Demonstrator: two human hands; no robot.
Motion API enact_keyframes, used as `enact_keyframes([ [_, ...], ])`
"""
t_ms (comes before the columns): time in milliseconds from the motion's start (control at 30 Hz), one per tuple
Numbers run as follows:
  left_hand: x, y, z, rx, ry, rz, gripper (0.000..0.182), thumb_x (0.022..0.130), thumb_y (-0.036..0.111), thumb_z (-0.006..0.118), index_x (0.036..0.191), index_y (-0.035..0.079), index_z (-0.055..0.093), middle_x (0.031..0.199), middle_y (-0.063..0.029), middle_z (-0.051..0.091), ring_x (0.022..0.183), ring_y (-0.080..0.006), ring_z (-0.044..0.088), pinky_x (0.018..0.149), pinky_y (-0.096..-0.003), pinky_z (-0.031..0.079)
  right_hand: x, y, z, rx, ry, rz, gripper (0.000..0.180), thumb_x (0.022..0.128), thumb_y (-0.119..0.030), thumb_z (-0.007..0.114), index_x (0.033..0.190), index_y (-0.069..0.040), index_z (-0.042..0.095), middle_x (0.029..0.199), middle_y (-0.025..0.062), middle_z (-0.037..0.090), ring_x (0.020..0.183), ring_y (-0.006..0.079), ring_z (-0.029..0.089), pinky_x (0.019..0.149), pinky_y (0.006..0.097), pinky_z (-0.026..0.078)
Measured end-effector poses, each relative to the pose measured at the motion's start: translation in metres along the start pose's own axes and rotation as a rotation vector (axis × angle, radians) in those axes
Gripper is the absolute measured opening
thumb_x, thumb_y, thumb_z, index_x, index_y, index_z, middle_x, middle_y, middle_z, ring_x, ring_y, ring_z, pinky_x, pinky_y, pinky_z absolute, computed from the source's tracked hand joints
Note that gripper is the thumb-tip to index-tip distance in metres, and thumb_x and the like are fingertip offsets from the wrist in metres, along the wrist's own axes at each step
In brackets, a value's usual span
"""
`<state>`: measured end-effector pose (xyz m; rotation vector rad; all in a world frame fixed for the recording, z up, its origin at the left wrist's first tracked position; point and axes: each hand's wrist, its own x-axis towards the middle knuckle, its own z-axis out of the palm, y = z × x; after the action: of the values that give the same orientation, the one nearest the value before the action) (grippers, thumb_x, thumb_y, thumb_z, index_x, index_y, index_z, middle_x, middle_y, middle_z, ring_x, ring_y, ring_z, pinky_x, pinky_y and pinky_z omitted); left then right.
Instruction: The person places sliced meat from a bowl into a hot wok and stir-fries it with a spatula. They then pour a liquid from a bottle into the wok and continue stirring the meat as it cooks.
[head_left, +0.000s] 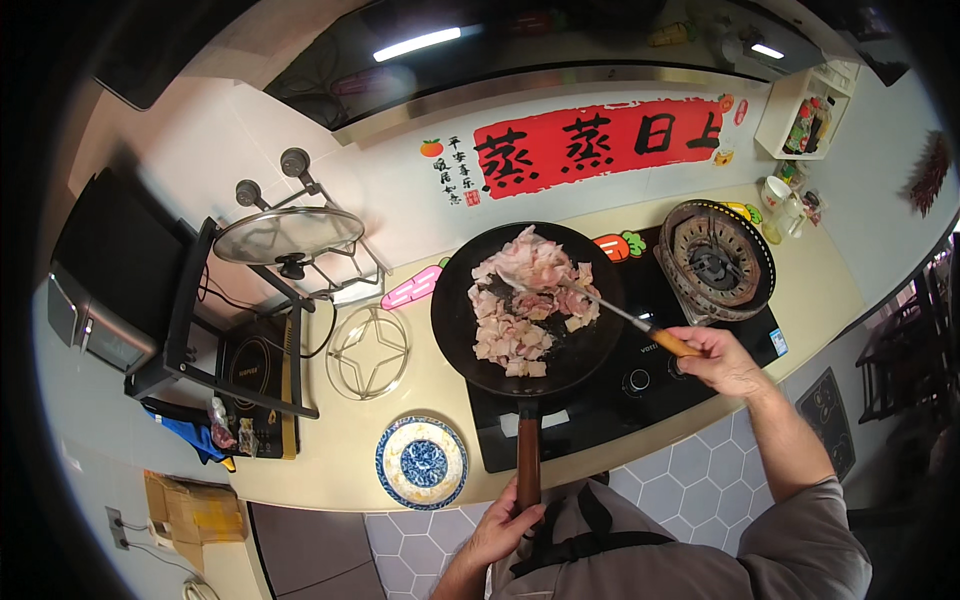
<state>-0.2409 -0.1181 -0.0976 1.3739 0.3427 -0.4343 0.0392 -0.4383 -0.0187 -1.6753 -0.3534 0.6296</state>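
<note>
My left hand is closed round the brown handle of a black wok, which stands over the left side of a black glass gas hob. In the wok lie many pale pink slices of raw-looking meat. My right hand grips the wooden handle of a metal cooking spatula. Its head is among the meat near the wok's middle, partly hidden by slices. A blue and white patterned plate is on the counter, left of the wok handle.
A round wire rack lies left of the wok. Further left, a glass lid rests on a wall-side holder, near a black metal shelf over an induction cooker. At right, a round burner guard surrounds the other burner. A range hood hangs above.
</note>
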Motion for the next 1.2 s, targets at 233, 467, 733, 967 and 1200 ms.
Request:
enact_keyframes([
  [233,-0.001,0.001,0.002,-0.033,0.005,-0.002,0.076,0.1,0.014,0.066,0.163,0.009,0.023,0.108,-0.004,0.062,0.092,-0.0127,0.062,0.084,-0.029,0.052,-0.041,-0.044,-0.027,-1.037,0.233,-0.47,0.059,0.074,0.008,0.07,0.131,-0.009,0.067,0.095,0.0123,0.068,0.077,0.0277,0.069,0.071,0.0363,0.057],
  [467,-0.003,0.008,0.004,-0.013,0.011,-0.004,0.072,0.101,0.014,0.064,0.161,0.008,0.026,0.104,-0.0039,0.062,0.092,-0.0122,0.061,0.082,-0.0288,0.051,-0.071,-0.065,-0.006,-1.512,0.256,-0.552,0.052,0.075,-0.002,0.069,0.122,-0.024,0.075,0.084,0.0045,0.059,0.074,0.0233,0.062,0.059,0.0367,0.055],
  [733,-0.001,0.006,0.002,-0.018,-0.008,-0.014,0.074,0.1,0.016,0.065,0.162,0.009,0.025,0.106,-0.0048,0.062,0.092,-0.0127,0.062,0.083,-0.0295,0.053,-0.086,-0.094,0.001,-1.581,0.181,-0.491,0.052,0.074,-0.004,0.07,0.122,-0.021,0.076,0.085,0.004,0.059,0.066,0.02,0.065,0.056,0.0344,0.056],
  [967,0.0,0.0,-0.001,-0.042,-0.018,-0.007,0.072,0.1,0.016,0.066,0.16,0.008,0.027,0.106,-0.004,0.062,0.092,-0.0117,0.061,0.083,-0.0289,0.052,-0.077,-0.122,0.012,-1.614,0.096,-0.545,0.05,0.076,-0.008,0.067,0.124,-0.016,0.074,0.085,0.0039,0.058,0.068,0.0195,0.065,0.057,0.0339,0.057],
  [1200,-0.002,0.005,0.001,-0.046,-0.008,-0.017,0.074,0.1,0.017,0.066,0.161,0.009,0.025,0.107,-0.0041,0.061,0.093,-0.0118,0.061,0.083,-0.0285,0.052,-0.073,-0.114,0.018,-1.553,0.091,-0.531,0.046,0.076,-0.003,0.069,0.12,-0.016,0.076,0.082,0.0059,0.058,0.068,0.0234,0.066,0.058,0.0359,0.057],
])
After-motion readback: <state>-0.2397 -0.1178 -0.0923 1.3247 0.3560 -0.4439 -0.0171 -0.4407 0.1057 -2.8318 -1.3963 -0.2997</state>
